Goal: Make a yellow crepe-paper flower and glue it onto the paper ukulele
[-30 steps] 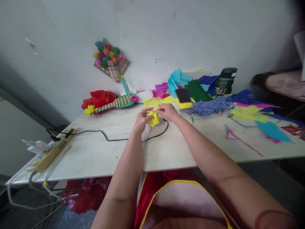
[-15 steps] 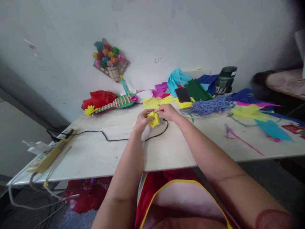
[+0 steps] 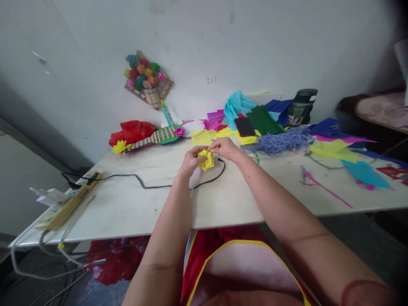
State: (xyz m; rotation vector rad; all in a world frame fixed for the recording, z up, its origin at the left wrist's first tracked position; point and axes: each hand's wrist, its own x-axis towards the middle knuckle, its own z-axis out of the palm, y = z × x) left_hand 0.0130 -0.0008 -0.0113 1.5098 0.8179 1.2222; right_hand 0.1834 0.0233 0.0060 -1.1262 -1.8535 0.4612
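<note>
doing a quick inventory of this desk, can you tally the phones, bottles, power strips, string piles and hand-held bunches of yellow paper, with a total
Hand-held bunch of yellow paper: 1
Phone: 1
Bottle: 1
Power strip: 1
String pile: 1
Total: 5

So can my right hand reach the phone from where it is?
Probably yes: the phone lies just beyond your right hand, uncovered, with nothing tall between them. But that hand is busy at the crumpled yellow paper.
</note>
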